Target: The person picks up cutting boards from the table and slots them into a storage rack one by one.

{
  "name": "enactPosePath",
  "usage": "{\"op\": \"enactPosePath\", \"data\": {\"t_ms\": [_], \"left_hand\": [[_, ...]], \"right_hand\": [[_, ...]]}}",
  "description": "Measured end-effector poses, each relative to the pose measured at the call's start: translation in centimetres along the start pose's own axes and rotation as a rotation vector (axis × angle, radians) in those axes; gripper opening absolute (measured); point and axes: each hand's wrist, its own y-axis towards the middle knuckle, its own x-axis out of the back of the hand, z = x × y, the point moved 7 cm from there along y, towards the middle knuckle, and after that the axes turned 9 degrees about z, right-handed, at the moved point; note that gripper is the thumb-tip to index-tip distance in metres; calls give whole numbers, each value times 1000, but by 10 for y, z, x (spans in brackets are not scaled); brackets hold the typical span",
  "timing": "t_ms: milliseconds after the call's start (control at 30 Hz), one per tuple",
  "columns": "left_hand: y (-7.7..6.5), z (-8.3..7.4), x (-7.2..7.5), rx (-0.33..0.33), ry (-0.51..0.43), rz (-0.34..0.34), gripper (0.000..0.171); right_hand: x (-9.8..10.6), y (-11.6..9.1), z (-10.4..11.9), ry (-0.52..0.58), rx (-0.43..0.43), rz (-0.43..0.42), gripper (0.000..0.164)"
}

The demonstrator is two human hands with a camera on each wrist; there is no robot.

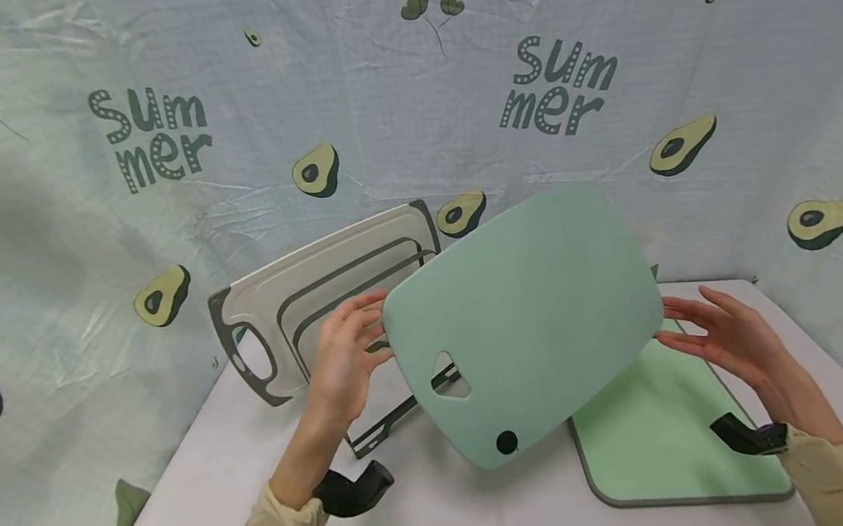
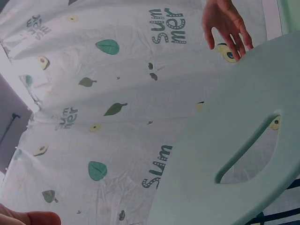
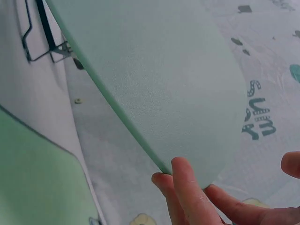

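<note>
A pale green cutting board point(image 1: 524, 321) with a triangular handle hole and a black dot hangs tilted above the table, between both hands. My left hand point(image 1: 350, 357) is at its left edge, fingers extended and fingertips right at the rim. In the left wrist view, the left thumb point(image 2: 40, 218) stands apart from the board. At the opposite end, my right hand point(image 1: 729, 340) touches the edge with nearly straight fingers, its thumb raised free. The right wrist view shows fingers point(image 3: 185, 176) of that hand on either side of the board's corner.
Behind on the left, a beige cutting board point(image 1: 319, 293) with grey corners leans in a dark wire rack point(image 1: 383, 429). A green board point(image 1: 677, 433) with a grey rim lies flat on the white table point(image 1: 421, 514) at right. A printed curtain point(image 1: 375, 75) stands behind.
</note>
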Motion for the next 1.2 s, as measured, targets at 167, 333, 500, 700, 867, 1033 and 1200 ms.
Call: {"op": "enactPosePath", "data": {"t_ms": [167,333,500,700,867,1033,1200], "left_hand": [[-8,-15,6,-59,-16,-10,27],[-16,-29,13,-80,49,12,26],[-19,-42,22,-83,96,38,26],[-19,-54,38,-113,98,44,23],[-18,-66,50,-146,88,40,22],[-19,-80,61,-178,60,55,22],[-18,-95,70,-210,-30,81,23]], "right_hand": [[-9,13,-1,17,10,40,50],[-19,27,-4,46,11,89,51],[-25,41,-6,7,23,63,47],[-32,59,-10,-65,9,14,40],[-39,72,-13,-110,-42,22,44],[-46,84,-14,-177,-83,-5,42],[-56,98,-11,-205,-72,-32,39]]}}
